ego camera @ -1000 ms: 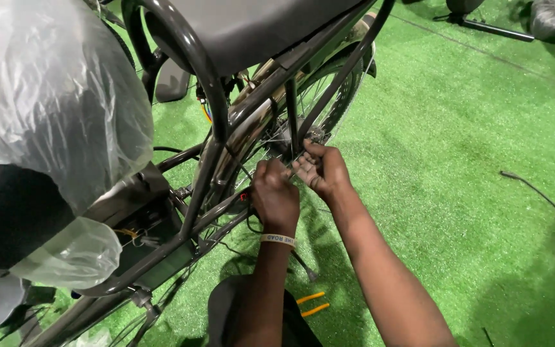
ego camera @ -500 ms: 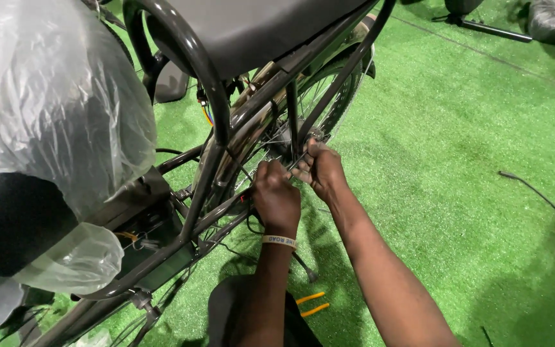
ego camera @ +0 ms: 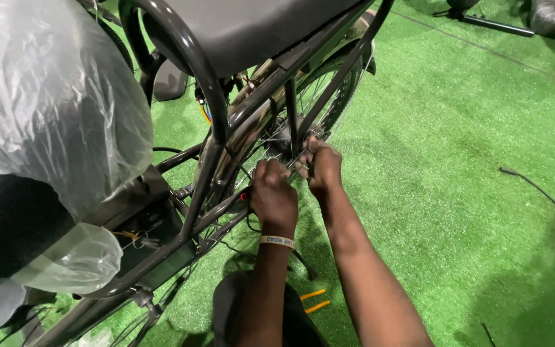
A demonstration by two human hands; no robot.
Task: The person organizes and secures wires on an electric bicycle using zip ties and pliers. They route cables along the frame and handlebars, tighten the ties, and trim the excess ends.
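While both hands press together at the rear wheel hub point(ego camera: 300, 138) | left hand point(ego camera: 273, 196) fisted on frame stay point(ego camera: 226, 209) | right hand point(ego camera: 321, 168) pinching hub hardware | orange-handled pliers point(ego camera: 313, 301) at 6 o'clock on green turf point(ego camera: 457, 193)

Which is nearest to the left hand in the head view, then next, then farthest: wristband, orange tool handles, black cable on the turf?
1. Wristband: on the left hand's own wrist.
2. Orange tool handles: on the turf below, between the forearms.
3. Black cable: far right on the turf.
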